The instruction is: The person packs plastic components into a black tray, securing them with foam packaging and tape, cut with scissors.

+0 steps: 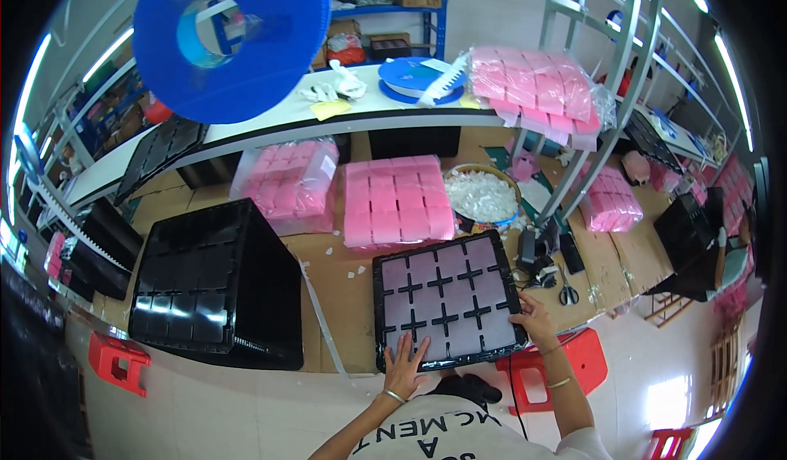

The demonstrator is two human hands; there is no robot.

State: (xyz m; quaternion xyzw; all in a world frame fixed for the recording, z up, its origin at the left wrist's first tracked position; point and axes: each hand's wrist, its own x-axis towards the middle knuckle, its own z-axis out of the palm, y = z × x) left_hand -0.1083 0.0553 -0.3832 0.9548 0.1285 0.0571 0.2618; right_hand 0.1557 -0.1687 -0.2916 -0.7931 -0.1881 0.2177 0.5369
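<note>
A black plastic tray (pixel 443 321) lies on the table in front of me, its compartments filled with pale pink sheets and split by black cross-shaped dividers. My left hand (pixel 402 368) rests on the tray's near edge, fingers stretched and spread over the surface. At the right edge, my right hand (pixel 534 321) grips the rim, with fingers bent against it; its underside is hidden. Beyond the tray sits a stack of pink sheets (pixel 398 202). A round tub of small white pieces (pixel 482 196) stands to the right of that stack.
A tall stack of black trays (pixel 197 280) stands at left. Scissors (pixel 567 289) lie right of my tray. Bagged pink sheets (pixel 287 177) sit farther back. Overhead hangs a blue reel (pixel 279 42); a white shelf (pixel 369 114) spans the back. Red stools (pixel 582 362) stand below.
</note>
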